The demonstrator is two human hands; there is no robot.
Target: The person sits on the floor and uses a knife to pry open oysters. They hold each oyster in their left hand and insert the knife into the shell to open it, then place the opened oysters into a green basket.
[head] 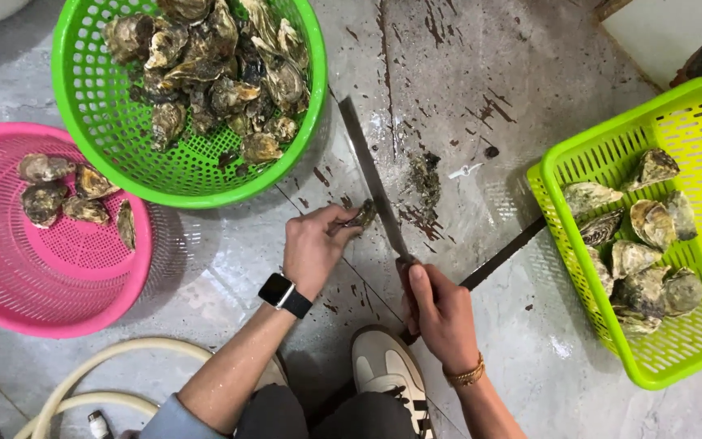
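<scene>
My left hand (312, 244), with a black smartwatch on the wrist, pinches a small dark oyster (361, 215) against the wet floor. My right hand (440, 313), wearing a gold bracelet, grips the handle of a long knife (371, 183). The blade runs up and to the left, its edge right beside the oyster. A round green basket (306, 122) heaped with oysters stands just beyond my left hand.
A round pink basket (58, 301) at the left holds several oysters. A rectangular lime-green basket (587, 301) at the right holds several more. Shell debris (426, 175) lies on the stained grey floor. A pale hose (99, 366) curls at lower left. My white shoe (387, 370) is below.
</scene>
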